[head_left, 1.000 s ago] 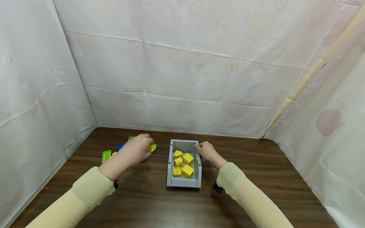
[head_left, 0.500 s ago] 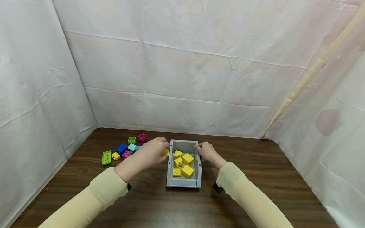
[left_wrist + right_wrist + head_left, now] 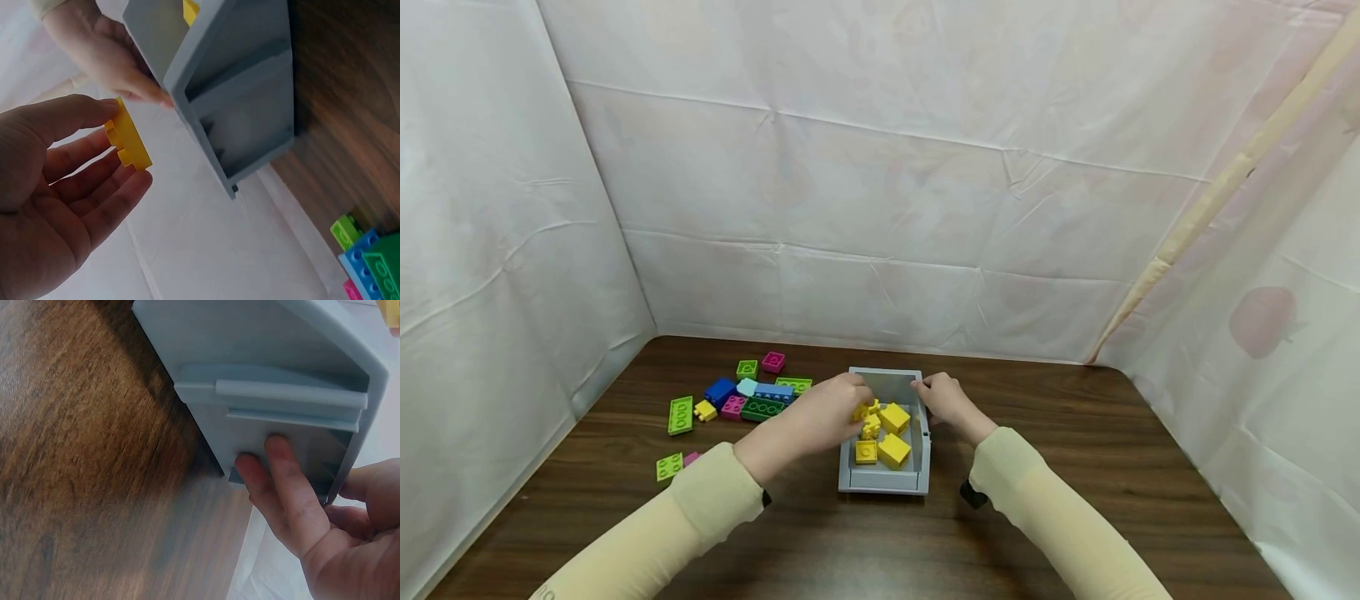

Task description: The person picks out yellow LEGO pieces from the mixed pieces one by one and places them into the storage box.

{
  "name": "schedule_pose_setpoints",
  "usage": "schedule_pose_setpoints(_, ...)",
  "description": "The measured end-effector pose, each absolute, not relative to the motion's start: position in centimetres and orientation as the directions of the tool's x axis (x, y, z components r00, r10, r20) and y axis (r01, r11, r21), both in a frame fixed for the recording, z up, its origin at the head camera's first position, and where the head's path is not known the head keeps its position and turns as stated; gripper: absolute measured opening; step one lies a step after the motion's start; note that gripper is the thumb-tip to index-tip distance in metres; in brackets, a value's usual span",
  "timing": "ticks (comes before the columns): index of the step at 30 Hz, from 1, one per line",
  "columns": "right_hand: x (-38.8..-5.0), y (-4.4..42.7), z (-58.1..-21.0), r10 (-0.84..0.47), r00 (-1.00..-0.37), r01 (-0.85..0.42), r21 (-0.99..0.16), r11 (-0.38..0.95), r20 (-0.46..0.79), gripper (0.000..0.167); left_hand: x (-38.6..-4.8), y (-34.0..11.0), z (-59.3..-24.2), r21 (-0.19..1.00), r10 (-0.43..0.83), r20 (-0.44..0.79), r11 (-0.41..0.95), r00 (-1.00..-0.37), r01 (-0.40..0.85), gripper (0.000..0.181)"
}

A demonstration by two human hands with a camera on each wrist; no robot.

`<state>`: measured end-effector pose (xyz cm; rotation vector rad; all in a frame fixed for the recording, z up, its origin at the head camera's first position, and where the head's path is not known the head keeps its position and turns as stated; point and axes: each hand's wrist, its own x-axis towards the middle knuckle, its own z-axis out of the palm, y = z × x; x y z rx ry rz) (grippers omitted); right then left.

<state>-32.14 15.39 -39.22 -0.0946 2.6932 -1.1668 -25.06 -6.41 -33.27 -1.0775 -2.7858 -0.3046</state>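
A grey bin [image 3: 883, 481] stands on the table with several yellow bricks [image 3: 894, 451] inside. Over its left wall, my left hand [image 3: 827, 410] pinches a flat yellow toy brick [image 3: 131, 137] between thumb and fingers. The left wrist view has this brick tilted, studs towards the palm, apart from the bin wall. At the bin's far right, my right hand [image 3: 951, 400] grips the side wall. Two fingers [image 3: 294, 494] lie along the wall's outer face, and the thumb goes over the rim.
Left of the bin lie loose bricks: a blue one [image 3: 721, 391], a dark green one [image 3: 762, 408], a small yellow one [image 3: 705, 410], a lime plate [image 3: 681, 415] and several others. White cloth [image 3: 880, 208] hangs behind the brown table [image 3: 1075, 433].
My left hand has carried the yellow brick rightward from the loose bricks to over the bin's left side, uncovering the pile. My right hand and the bin have stayed put.
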Motion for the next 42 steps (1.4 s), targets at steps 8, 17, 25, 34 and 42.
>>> schedule_pose_setpoints(8, -32.3, 15.4, -39.3, -0.126, -0.978, 0.031, -0.719, 0.695, -0.164, 0.036, -25.3, -5.3, -34.0, 0.118, 0.698, 0.141, 0.693, -0.702, 0.712, 0.022)
schedule_pose_setpoints(17, -32.1, 15.5, -38.9, -0.137, -0.978, 0.025, -0.733, 0.68, -0.16, 0.036, -25.7, -4.4, -35.0, 0.135, 0.725, 0.043, 0.678, -0.688, 0.723, 0.025)
schedule_pose_setpoints(25, -32.1, 15.3, -38.9, -0.121, -0.977, 0.048, -0.731, 0.681, -0.176, 0.036, -26.0, -3.8, -35.8, 0.117, 0.721, -0.001, 0.688, -0.693, 0.716, 0.024)
schedule_pose_setpoints(34, -32.1, 15.3, -39.0, -0.122, -0.976, 0.049, -0.727, 0.685, -0.18, 0.037, -25.9, -3.8, -36.4, 0.114, 0.728, -0.043, 0.684, -0.684, 0.72, 0.015)
schedule_pose_setpoints(42, -32.1, 15.2, -39.0, -0.121, -0.977, 0.046, -0.731, 0.68, -0.173, 0.037, -25.8, -3.5, -36.8, 0.103, 0.718, -0.097, 0.696, -0.689, 0.711, 0.012)
